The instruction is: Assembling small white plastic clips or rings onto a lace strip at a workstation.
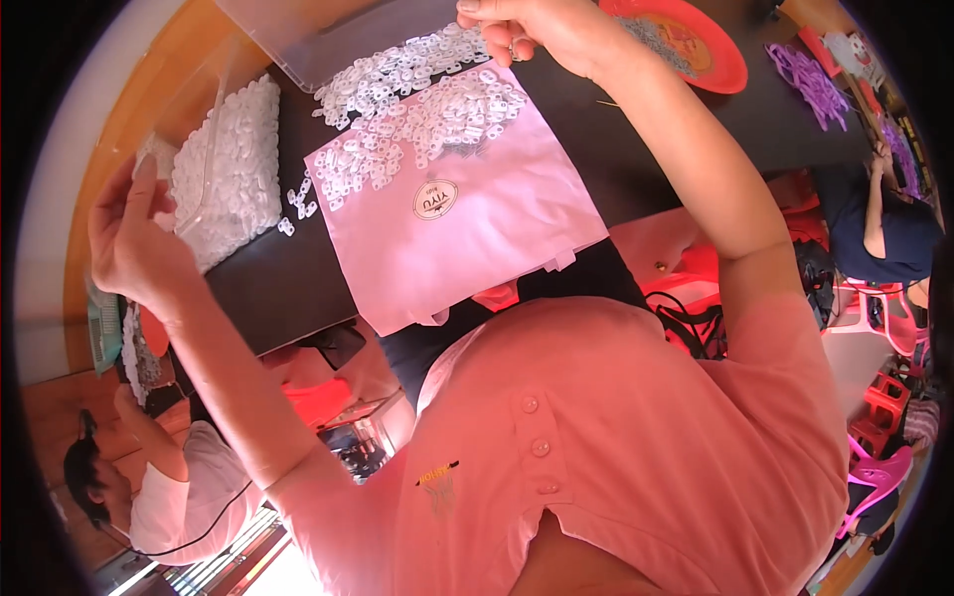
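My left hand [139, 238] is at the left, its bent fingers closed at the edge of a clear plastic bag [234, 164] packed with small white plastic pieces. Up at the top edge, my right hand [542, 30] has thumb and forefinger close together in a pinch; whatever lies between them is too small to make out. Below its fingers, loose white pieces with dark holes [462, 109] lie heaped on a pink cloth bag [487, 214] with a round printed label. More white pieces [397, 70] are spread on the dark table just beyond the cloth.
An orange-red plate [730, 60] with small grey bits stands at the far right, beside purple strips [810, 84]. A clear plastic tray [288, 35] is at the back. Another person [189, 487] sits at lower left; a second one [884, 219] is at right, near red stools [884, 402].
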Motion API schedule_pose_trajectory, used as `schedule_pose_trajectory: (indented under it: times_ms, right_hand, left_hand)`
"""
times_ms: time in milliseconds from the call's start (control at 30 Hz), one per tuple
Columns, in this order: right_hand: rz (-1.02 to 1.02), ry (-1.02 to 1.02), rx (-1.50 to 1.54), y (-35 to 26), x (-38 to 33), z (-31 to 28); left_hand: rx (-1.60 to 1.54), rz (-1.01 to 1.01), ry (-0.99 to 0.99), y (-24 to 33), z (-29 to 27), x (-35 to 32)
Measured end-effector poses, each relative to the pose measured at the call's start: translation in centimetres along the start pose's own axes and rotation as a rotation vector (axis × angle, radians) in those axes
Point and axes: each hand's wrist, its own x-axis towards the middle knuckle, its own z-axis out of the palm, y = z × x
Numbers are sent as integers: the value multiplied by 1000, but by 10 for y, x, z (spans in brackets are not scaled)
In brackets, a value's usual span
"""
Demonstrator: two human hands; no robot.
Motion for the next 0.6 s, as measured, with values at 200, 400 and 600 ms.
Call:
schedule_pose_trajectory:
  times_ms: [200, 400, 600]
  right_hand:
    - [8, 20, 20, 24, -3, -7]
    - [-14, 62, 13, 29, -4, -20]
    - [-19, 32, -22, 18, -15, -12]
  left_hand:
    - [787, 413, -298, -14, -5, 10]
    - [290, 263, -812, 14, 86, -109]
    - [316, 151, -962, -13, 110, -135]
